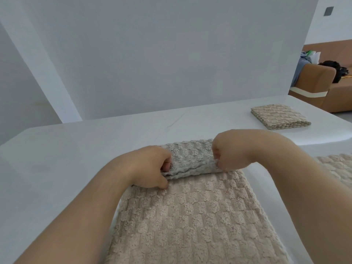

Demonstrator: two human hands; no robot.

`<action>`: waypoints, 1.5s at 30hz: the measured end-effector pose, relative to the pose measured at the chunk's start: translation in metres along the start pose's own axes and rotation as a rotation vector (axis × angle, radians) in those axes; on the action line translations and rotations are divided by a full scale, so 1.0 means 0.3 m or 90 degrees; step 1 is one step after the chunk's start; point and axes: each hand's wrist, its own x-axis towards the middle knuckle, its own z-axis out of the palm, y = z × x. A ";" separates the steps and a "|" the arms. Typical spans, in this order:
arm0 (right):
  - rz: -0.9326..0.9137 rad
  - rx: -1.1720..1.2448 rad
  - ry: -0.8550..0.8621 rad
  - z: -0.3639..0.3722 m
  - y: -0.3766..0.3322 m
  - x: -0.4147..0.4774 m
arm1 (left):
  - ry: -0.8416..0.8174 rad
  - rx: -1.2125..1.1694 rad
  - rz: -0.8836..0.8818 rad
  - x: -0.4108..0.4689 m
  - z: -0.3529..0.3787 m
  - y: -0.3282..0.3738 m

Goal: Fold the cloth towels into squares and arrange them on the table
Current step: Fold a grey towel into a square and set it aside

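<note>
On the white table the towel lies lengthwise, running away from the person. Left hand and right hand pinch its far edge, curled nearward.

Nubby cloth towel; smooth, perhaps glossy table

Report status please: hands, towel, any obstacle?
Left hand and right hand pinch far edge of beige towel, lifted. Folded towel lies far right. Nothing blocks.
</note>
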 end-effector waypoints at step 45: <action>0.134 0.250 0.424 -0.013 0.155 0.035 | 0.452 -0.478 -0.112 -0.021 -0.117 -0.196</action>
